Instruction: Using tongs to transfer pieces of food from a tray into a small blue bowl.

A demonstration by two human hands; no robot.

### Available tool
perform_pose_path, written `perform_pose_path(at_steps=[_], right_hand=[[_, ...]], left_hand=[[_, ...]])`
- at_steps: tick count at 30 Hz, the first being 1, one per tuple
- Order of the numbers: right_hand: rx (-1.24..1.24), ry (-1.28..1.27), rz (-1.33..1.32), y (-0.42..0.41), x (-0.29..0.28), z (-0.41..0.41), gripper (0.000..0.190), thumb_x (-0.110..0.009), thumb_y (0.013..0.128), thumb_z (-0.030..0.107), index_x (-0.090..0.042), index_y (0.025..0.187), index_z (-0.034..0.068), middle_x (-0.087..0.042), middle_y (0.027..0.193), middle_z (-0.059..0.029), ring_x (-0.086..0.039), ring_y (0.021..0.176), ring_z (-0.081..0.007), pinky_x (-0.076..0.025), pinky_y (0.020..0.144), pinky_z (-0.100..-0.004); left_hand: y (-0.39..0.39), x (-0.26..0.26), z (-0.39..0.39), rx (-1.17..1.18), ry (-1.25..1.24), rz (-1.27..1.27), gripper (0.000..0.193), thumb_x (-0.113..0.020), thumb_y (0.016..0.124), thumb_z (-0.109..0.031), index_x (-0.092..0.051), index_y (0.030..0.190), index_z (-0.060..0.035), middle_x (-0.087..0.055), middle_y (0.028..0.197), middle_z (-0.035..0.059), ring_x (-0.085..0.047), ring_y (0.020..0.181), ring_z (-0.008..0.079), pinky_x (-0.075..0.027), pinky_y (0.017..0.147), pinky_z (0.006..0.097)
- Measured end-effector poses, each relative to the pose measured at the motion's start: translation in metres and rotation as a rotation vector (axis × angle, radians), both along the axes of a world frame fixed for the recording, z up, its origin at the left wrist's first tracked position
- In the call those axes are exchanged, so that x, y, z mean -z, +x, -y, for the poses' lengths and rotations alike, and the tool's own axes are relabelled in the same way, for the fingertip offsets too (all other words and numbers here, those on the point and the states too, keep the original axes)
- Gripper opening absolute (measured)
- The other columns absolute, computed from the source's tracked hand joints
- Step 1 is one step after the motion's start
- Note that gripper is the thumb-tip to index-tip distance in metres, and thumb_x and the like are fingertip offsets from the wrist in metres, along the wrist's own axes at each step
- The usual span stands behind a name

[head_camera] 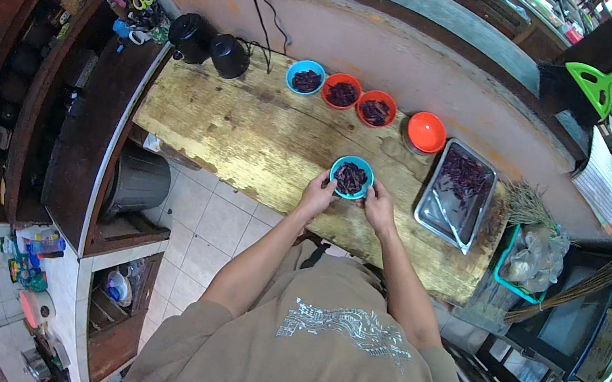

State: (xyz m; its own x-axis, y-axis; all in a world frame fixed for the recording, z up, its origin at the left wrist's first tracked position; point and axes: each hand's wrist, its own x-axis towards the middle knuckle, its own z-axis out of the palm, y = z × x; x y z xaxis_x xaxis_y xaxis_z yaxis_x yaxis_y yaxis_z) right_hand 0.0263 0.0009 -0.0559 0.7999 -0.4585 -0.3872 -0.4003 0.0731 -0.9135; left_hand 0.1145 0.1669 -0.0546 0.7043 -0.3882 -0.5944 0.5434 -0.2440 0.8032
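Note:
My left hand and my right hand hold a small blue bowl between them, one at each side, over the wooden table. Dark purple strips fill part of it. Along the wall stand another blue bowl and two orange bowls, each with similar dark strips. An orange bowl with no strips in it sits to their right, on top of something round. A metal tray at the right holds more dark strips and metal tongs.
Two black containers stand at the back left of the wooden table. Beyond its right end are a teal basket with plastic bags and a bundle of thin sticks. A grey bin stands below at left.

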Motion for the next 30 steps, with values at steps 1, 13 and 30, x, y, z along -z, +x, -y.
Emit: perform_pose_path(at_steps=[1,13,30], right_hand=[[0.003,0.003,-0.009,0.010,-0.001,-0.011,0.033,-0.050,0.111,0.015,-0.063,0.138,-0.001,-0.076,0.099,-0.0134,-0.074,0.077,-0.0169,-0.061,0.068,-0.0340],[-0.043,0.024,0.017,0.105,-0.005,-0.049,0.046,-0.048,0.112,0.005,-0.042,0.157,0.001,-0.070,0.109,-0.0073,-0.066,0.081,-0.0117,-0.059,0.073,-0.0274],[-0.198,0.107,-0.140,0.192,-0.024,-0.060,0.062,-0.051,0.111,0.013,-0.027,0.169,0.011,-0.074,0.112,-0.0062,-0.068,0.090,-0.0130,-0.058,0.077,-0.0316]], left_hand=[[0.009,0.004,-0.008,-0.050,-0.071,-0.022,0.043,-0.055,0.111,-0.016,-0.052,0.153,-0.0094,-0.066,0.134,0.0079,-0.066,0.113,0.0165,-0.063,0.086,0.0339],[0.093,0.008,-0.038,-0.143,-0.143,0.043,0.047,-0.053,0.110,-0.007,-0.044,0.156,-0.0044,-0.063,0.139,0.0112,-0.067,0.115,0.0188,-0.062,0.096,0.0348],[0.174,0.026,-0.047,-0.213,-0.055,0.199,0.043,-0.054,0.108,-0.003,-0.051,0.150,-0.0047,-0.065,0.133,0.0101,-0.069,0.107,0.0169,-0.062,0.083,0.0326]])
